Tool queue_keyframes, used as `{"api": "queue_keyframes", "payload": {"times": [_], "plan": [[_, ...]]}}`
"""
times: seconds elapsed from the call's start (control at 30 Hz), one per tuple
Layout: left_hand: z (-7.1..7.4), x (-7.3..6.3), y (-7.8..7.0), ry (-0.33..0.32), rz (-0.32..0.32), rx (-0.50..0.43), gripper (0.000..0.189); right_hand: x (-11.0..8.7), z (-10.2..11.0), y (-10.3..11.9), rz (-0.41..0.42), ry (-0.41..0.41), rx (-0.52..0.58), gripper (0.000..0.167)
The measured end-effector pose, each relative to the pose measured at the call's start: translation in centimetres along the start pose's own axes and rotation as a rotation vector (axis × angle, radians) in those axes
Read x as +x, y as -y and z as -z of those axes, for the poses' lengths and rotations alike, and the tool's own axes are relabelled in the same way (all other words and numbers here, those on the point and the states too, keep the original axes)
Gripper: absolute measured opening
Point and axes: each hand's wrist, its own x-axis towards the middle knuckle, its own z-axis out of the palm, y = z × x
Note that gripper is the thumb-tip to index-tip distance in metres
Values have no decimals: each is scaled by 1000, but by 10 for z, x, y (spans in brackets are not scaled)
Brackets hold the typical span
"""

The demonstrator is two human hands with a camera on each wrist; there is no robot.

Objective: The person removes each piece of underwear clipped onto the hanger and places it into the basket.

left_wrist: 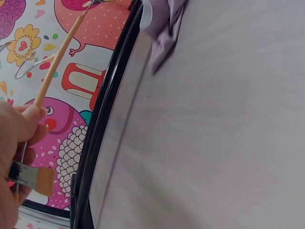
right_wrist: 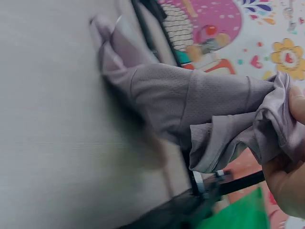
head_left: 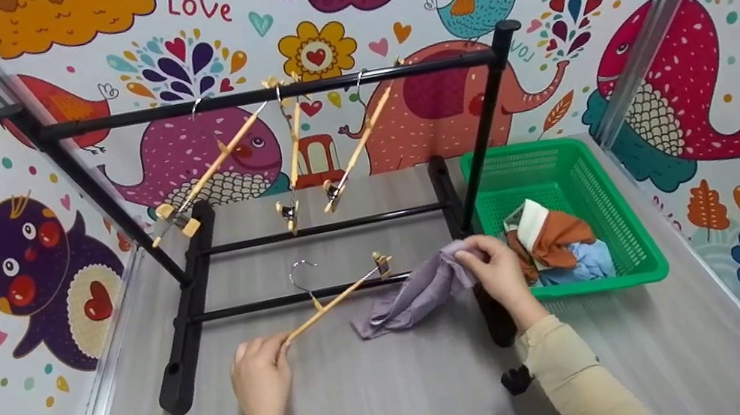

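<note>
In the head view my left hand [head_left: 262,379] grips one end of a wooden clip hanger [head_left: 328,307], whose metal hook points up and away. The left wrist view shows the thumb and fingers curled round its bar, with a clip [left_wrist: 34,179] beside the palm. My right hand [head_left: 502,272] pinches a bunched light purple garment [head_left: 416,298] near the basket. The garment's loose end trails left toward the hanger, and the right wrist view shows its folds and hem [right_wrist: 209,148] hanging from the fingers [right_wrist: 286,186].
A black rack [head_left: 266,95] stands across the back, with several wooden hangers [head_left: 365,136] on its top bar. To the right, a green basket [head_left: 640,251] holds brown-orange [head_left: 562,238] and light blue cloth [head_left: 585,262]. Patterned panels [head_left: 313,12] enclose the grey table [head_left: 389,402].
</note>
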Motion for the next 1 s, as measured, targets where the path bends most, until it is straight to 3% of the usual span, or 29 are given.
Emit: {"api": "queue_keyframes", "payload": {"times": [0.2,0.3,0.43,0.63,0.87,1.0], "plan": [[9,1,8,-28,1,5,16,11,27,16,150,-81,-37,10],[14,3,13,-39,5,7,16,12,42,36,217,-103,-65,10],[20,3,20,-53,12,20,16,12,59,60,244,-164,-90,8],[28,4,29,-51,38,44,18,17,77,62,287,-298,-133,6],[43,6,37,-53,37,68,19,24,101,72,244,-395,-122,7],[55,11,43,-67,32,81,18,32,119,65,196,-431,-103,9]]}}
